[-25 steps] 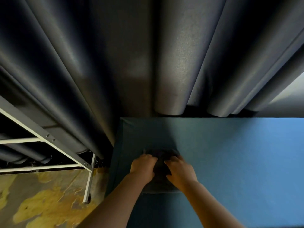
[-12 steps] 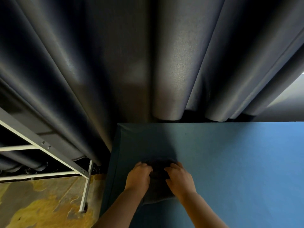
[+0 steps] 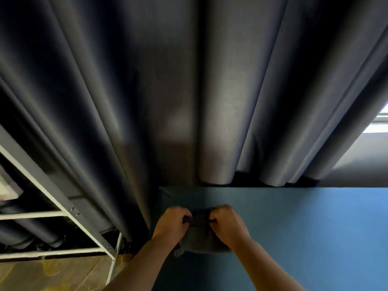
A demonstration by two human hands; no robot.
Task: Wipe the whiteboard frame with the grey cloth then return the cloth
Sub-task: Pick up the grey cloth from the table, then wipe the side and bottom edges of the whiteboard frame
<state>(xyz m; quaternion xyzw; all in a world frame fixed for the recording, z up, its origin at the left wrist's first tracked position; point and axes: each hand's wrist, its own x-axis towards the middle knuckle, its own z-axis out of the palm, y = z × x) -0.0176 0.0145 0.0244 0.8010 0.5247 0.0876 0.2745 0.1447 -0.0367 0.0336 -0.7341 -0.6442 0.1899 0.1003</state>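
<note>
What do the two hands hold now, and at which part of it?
Both hands grip the grey cloth at its far edge: the left hand at the left end, the right hand at the right. The cloth lies on the blue surface.

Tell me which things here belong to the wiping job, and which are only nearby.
Job: grey cloth, left hand, right hand, both gripping it on the blue surface.
Nearby: dark curtain, white metal frame, window.
</note>
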